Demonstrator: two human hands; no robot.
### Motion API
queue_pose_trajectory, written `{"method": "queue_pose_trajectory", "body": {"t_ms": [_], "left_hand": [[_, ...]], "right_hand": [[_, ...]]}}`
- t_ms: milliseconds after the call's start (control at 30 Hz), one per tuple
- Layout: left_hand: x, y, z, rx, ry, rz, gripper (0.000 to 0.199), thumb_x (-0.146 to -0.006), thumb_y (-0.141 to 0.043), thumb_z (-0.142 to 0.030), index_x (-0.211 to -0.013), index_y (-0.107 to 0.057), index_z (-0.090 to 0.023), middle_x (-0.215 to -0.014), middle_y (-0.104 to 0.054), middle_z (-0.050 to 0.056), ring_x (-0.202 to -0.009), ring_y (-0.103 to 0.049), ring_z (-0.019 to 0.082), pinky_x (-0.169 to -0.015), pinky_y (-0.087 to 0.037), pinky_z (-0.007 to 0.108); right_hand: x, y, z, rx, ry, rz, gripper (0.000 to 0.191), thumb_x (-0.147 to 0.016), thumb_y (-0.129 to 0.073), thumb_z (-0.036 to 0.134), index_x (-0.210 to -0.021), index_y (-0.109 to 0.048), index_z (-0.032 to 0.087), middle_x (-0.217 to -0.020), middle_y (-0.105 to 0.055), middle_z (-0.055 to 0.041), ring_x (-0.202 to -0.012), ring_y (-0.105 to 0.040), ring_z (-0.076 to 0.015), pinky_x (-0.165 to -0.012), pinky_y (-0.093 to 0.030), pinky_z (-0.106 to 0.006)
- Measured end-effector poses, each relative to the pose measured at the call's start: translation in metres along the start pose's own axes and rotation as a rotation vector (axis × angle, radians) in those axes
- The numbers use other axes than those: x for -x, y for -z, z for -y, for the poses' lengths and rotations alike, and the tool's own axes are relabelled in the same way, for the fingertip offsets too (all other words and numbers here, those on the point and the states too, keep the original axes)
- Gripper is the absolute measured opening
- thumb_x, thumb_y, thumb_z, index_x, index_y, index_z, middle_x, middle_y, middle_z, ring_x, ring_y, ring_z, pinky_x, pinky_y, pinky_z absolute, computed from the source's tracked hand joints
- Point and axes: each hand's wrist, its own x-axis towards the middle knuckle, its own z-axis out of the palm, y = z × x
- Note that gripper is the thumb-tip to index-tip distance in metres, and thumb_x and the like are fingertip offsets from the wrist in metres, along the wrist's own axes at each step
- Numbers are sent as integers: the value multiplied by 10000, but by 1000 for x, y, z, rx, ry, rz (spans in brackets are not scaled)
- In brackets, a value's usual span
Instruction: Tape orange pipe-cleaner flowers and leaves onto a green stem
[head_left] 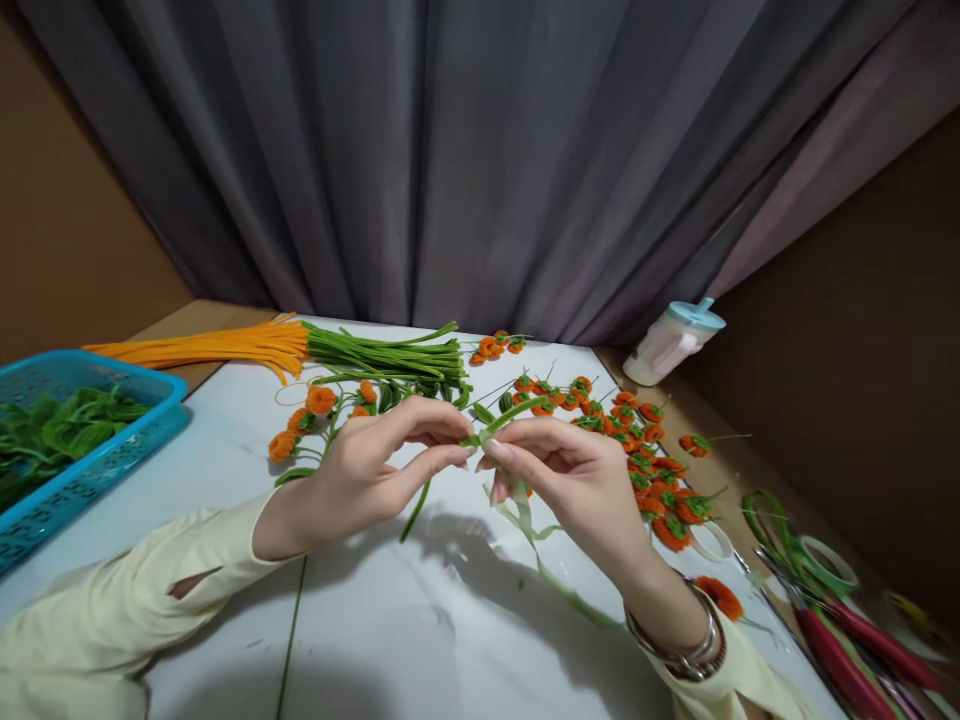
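My left hand pinches a green pipe cleaner stem between thumb and fingertips, above the middle of the white table. Close beside it, my right hand has its thumb and fingers closed on pale green floral tape at the same joint. The tape's loose strip hangs below that hand towards the table. A fuzzy green piece sticks up to the right from between the fingertips. Fingers partly hide where tape and stem meet. Orange pipe cleaner flowers on green stems lie just beyond my left hand.
A blue basket of green leaves stands at left. Behind lie orange pipe cleaners and green ones. Many orange flower heads spread at right, near tape rolls, red-handled pliers and a lidded cup.
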Motion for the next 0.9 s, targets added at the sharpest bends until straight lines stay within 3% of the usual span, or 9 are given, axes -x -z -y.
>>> {"method": "queue_pose_trajectory", "body": {"t_ms": [233,567,900], "left_hand": [[-2,1,0,-186,-183,-11,183,-861,-627,-112,-1030,-568,-150,-867,-696,19,-729,-665,99,-678,-550,165],[1,1,5,-220,-254,3,192,-857,-617,-85,-1039,-572,-126,-884,-700,28,-764,-675,103,-722,-546,144],[1,2,6,-202,-280,39,235,-869,-586,-69,-1093,-580,-140,-925,-716,40,-807,-689,112,-771,-553,153]], "right_hand": [[-2,1,-1,34,-31,15,101,-770,-740,246,-734,-701,160,-599,-656,6,-468,-619,-99,-480,-536,-200],[-3,2,-4,115,12,25,71,-786,-719,202,-731,-701,161,-613,-665,3,-468,-615,-94,-485,-516,-187],[-3,4,-3,120,-60,21,105,-759,-746,250,-719,-712,160,-610,-681,-11,-449,-612,-106,-459,-506,-200]]}}
